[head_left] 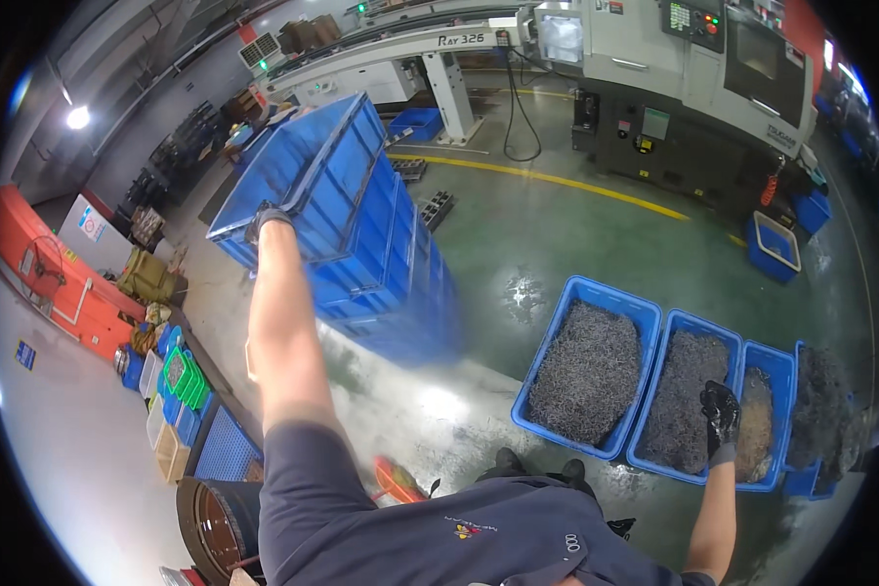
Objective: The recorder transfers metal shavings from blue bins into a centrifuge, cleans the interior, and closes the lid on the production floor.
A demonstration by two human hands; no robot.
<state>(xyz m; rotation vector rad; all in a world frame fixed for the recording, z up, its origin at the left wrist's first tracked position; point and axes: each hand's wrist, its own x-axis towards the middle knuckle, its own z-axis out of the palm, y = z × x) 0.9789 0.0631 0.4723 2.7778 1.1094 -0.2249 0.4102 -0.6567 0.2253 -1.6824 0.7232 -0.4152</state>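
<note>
Right hand (721, 415) at a blue bin (695, 326), left hand (269, 217) on a crate

Small lettering (486, 524) and a coloured emblem (462, 530) mark my dark shirt (391, 547). My gloved right hand is at the right side of the blue bin, which holds small dark pieces (682, 381); I cannot tell whether its fingers grip anything. My gloved left hand clasps the rim of the top crate (347, 186), on a blue stack (391, 264) to my left. Beyond, dark lettering runs along a pale beam (391, 52).

Lower part of the left blue crate stack (371, 244) blurred, top of the far CNC machine (689, 112) cut off
</note>
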